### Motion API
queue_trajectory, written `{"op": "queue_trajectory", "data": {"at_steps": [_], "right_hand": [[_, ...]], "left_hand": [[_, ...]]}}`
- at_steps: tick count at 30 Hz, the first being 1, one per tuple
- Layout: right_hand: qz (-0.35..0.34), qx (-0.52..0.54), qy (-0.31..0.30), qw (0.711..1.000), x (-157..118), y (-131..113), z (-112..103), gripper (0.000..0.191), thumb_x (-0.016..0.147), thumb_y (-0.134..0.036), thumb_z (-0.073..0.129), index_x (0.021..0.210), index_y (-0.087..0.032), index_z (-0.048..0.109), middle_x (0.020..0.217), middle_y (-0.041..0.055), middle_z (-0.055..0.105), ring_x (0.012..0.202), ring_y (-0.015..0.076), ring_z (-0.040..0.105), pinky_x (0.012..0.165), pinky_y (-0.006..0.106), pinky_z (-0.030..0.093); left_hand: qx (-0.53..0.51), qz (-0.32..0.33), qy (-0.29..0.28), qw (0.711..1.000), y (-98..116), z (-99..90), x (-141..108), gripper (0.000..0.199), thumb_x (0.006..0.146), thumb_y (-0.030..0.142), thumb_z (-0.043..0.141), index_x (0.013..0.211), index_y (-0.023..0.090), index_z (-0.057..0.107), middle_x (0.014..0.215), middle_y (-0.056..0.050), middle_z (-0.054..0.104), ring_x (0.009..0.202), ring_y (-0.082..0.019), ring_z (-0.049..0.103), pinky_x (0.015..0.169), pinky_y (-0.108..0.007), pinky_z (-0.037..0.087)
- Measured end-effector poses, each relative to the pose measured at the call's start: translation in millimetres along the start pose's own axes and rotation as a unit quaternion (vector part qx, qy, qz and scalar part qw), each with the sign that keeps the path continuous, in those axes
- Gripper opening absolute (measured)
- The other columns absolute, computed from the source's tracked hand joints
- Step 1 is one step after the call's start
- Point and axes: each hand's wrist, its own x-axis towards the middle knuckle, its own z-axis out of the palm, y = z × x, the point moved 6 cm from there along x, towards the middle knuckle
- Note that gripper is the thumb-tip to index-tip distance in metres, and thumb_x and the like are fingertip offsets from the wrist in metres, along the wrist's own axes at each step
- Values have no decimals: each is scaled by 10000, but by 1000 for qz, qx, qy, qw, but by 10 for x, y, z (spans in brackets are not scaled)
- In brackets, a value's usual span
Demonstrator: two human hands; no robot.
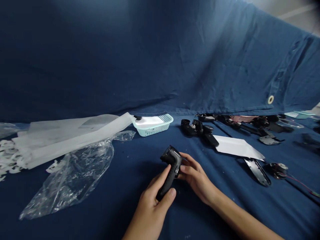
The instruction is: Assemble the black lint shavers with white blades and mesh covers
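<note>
Black plastic, the dryer [172, 164] is up in both hands over the blue cloth [120, 203], its head tilted to the upper left. The left hand [154, 198] wraps the handle, thumb on one side, fingers on the other; the right hand [196, 176] lightly grips its side just below the head, narrow and loose. Head and handle are joined, so this one looks largely put together; whether anything inside is left to fit, I cannot tell. Beyond it stands a turquoise basket [151, 131] holding white paper [147, 121]. To the right, black parts [191, 128], a white sheet [235, 145], a loose shell [257, 170] and what looks like a motor [277, 170] lie apart, seemingly unassembled. Leftward lie a clear bag [82, 180] and white sleeves [70, 136]
</note>
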Motion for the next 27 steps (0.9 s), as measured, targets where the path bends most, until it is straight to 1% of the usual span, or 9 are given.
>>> {"op": "queue_trajectory", "data": {"at_steps": [3, 5, 8, 11, 14, 16, 19, 22, 27], "right_hand": [[7, 25, -10, 1000, 16, -31, -21, 375, 845, -308, 672, 1210, -270, 592, 1125, 38, 599, 945, 192, 585, 805, 326, 511], [5, 30, -23, 999, 9, -61, -14, 361, 873, -337, 645, 1221, -260, 588, 1132, 49, 600, 934, 187, 580, 811, 329, 509], [-2, 28, -29, 999, -13, -93, 2, 344, 886, -345, 635, 1213, -246, 596, 1131, 59, 605, 921, 183, 572, 817, 332, 504], [-6, 10, -14, 1000, -28, -96, 2, 356, 873, -370, 653, 1204, -246, 607, 1121, 60, 610, 935, 197, 573, 799, 325, 500], [-24, -38, 0, 999, -45, -114, -6, 412, 857, -403, 677, 1235, -257, 599, 1144, 65, 614, 989, 219, 568, 804, 330, 485], [-39, -66, -6, 997, -67, -136, 5, 455, 852, -416, 688, 1269, -266, 584, 1182, 68, 616, 1068, 239, 554, 890, 370, 461], [-42, -66, -29, 997, -112, -149, 46, 486, 867, -423, 675, 1316, -283, 555, 1273, 67, 604, 1216, 265, 505, 1048, 438, 366], [-22, -37, -52, 998, -149, -135, 107, 543, 865, -380, 688, 1369, -300, 503, 1378, 62, 554, 1309, 277, 453, 1103, 463, 314], [5, 15, -60, 998, -158, -115, 171, 582, 844, -309, 706, 1383, -280, 488, 1420, 55, 528, 1350, 265, 425, 1149, 471, 269]], "left_hand": [[-40, -22, -19, 999, 4, -29, 14, 605, 858, 493, 617, 1422, 331, 467, 1385, -40, 564, 1205, -271, 523, 1045, -418, 400], [-51, -43, -32, 997, 9, -42, 12, 628, 840, 500, 639, 1421, 335, 466, 1323, -53, 604, 1015, -242, 587, 897, -386, 468], [-56, -64, -43, 995, 23, -44, -5, 625, 843, 485, 644, 1423, 339, 461, 1227, -46, 642, 837, -177, 576, 752, -320, 458], [-58, -60, -34, 996, 15, -43, -5, 596, 855, 513, 624, 1393, 297, 489, 1123, -57, 649, 864, -188, 578, 737, -316, 458], [-80, -52, -27, 995, -53, -28, 18, 487, 880, 533, 579, 1258, 231, 519, 1037, -69, 607, 919, -217, 587, 716, -331, 482], [-116, -55, -28, 991, -107, -11, 35, 423, 868, 523, 602, 1140, 213, 509, 967, -49, 571, 891, -209, 587, 675, -320, 490], [-155, -64, -26, 985, -131, 8, 39, 450, 808, 518, 677, 1067, 208, 478, 910, -31, 560, 829, -182, 571, 626, -291, 486], [-143, -66, -18, 987, -82, 11, 16, 515, 783, 520, 702, 1108, 209, 451, 962, -54, 592, 803, -169, 566, 619, -282, 484], [-96, -66, 16, 993, -24, -21, -25, 571, 784, 519, 697, 1181, 230, 405, 1212, -117, 563, 848, -184, 578, 600, -279, 470]]}}
